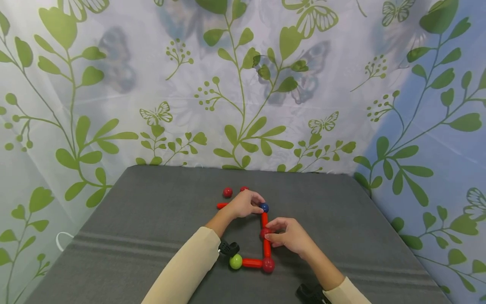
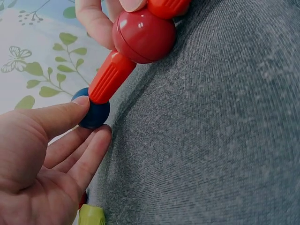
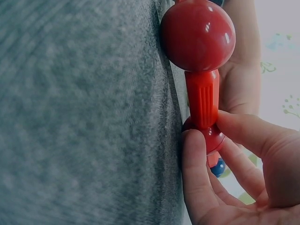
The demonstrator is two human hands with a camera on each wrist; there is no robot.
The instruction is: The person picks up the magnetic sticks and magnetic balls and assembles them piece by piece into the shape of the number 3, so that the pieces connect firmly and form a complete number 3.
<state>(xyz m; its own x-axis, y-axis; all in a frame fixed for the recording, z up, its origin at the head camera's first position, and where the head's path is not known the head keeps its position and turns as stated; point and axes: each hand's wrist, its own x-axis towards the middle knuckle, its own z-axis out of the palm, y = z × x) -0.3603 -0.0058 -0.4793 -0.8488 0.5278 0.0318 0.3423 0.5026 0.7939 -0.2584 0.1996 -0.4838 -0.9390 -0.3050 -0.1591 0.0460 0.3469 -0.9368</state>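
Note:
My left hand (image 1: 244, 204) pinches a blue ball (image 1: 264, 207) at the far end of a chain of balls and ribbed red rods. A red rod (image 2: 111, 77) joins that blue ball to a red ball (image 1: 265, 233), which my right hand (image 1: 291, 234) holds between thumb and fingers. From there another red rod (image 3: 202, 98) runs toward me to a second red ball (image 1: 268, 265) at the corner. A third red rod (image 1: 252, 263) leads left from the corner to a yellow-green ball (image 1: 236, 261). The left forearm passes close to that ball.
Beyond my left hand lie a loose red ball (image 1: 227, 192) and another red ball (image 1: 244, 188), partly covered. A red rod (image 1: 222, 205) pokes out behind the left hand. Grey cloth covers the table (image 1: 152, 219); a leaf-patterned curtain (image 1: 243, 105) hangs behind it.

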